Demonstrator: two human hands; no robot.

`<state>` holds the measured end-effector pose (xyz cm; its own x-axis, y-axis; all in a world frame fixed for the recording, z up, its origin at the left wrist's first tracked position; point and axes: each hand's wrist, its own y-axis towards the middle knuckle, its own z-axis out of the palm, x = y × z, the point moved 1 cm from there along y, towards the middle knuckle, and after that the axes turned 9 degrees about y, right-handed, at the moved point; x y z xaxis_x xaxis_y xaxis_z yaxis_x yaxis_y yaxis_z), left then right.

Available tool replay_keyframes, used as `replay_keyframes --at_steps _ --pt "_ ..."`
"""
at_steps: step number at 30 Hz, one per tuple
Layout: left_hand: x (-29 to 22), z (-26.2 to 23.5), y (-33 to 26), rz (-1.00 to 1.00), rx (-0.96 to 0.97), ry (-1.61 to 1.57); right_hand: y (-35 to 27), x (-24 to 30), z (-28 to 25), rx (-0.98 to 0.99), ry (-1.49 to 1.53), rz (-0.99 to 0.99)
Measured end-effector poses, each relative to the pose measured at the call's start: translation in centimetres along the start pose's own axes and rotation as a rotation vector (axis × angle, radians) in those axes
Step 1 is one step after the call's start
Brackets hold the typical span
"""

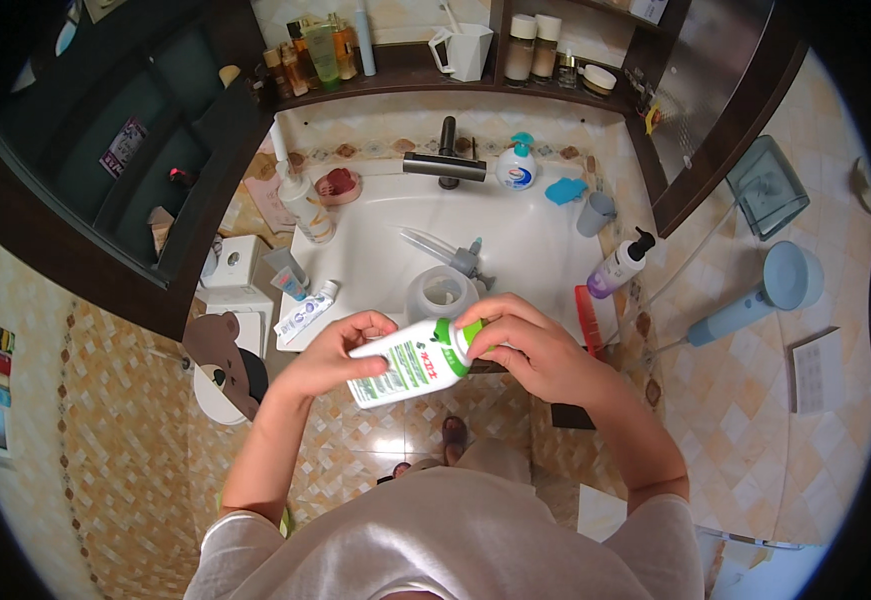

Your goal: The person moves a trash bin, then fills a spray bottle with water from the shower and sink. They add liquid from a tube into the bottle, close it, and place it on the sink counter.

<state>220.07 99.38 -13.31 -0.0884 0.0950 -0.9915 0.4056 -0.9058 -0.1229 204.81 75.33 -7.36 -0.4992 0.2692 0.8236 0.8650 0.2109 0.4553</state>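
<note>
A white bottle with green print (410, 365) lies tilted between my hands, in front of the sink's near edge. My left hand (340, 352) grips its lower end, thumb across the label. The fingers of my right hand (525, 345) are closed round the bottle's green cap (472, 338), which is partly covered by them. Just beyond the bottle, a translucent round container (440, 290) stands in the white sink (545, 250). Against it lies a grey and clear tube-like part (460, 260).
A dark faucet (445, 165) rises at the sink's back, beside a soap pump bottle (517, 165). Toothpaste (305, 313) lies on the left rim; a purple-white pump bottle (620, 265) and red comb (588, 320) are at right. Open cabinet doors (720, 100) flank the sink.
</note>
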Motion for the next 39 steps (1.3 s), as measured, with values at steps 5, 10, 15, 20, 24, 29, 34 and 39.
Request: replay_keyframes --at_steps 5,10,15,20,24,29,34,39 --pt "0.4 -1.8 1.0 -0.137 0.132 -0.368 0.6 -0.6 0.1 -0.052 -0.142 -0.230" --pt "2.0 -2.5 0.8 -0.225 0.219 -0.720 0.2 0.6 -0.6 -0.127 -0.361 -0.482" --pt "2.0 -3.8 1.1 -0.091 -0.125 -0.528 -1.5 0.3 -2.4 -0.359 -0.469 -0.385" --pt "0.0 -5.3 1.9 -0.111 -0.463 0.113 -4.3 -1.3 -2.0 -0.486 -0.411 -0.235" --pt "-1.2 -5.4 2.7 -0.087 -0.472 0.307 -6.7 -1.9 -1.7 -0.549 -0.438 -0.162" --pt "-2.9 -5.3 3.3 -0.092 -0.452 0.454 -8.7 -1.9 -1.3 -0.642 -0.423 -0.054" --pt "-4.7 -4.9 3.9 -0.069 -0.419 0.585 -9.5 -1.6 -1.3 -0.666 -0.451 -0.034" --pt "-6.7 -3.7 4.6 -0.042 -0.383 0.691 -9.9 -1.4 -1.0 -0.671 -0.442 -0.019"
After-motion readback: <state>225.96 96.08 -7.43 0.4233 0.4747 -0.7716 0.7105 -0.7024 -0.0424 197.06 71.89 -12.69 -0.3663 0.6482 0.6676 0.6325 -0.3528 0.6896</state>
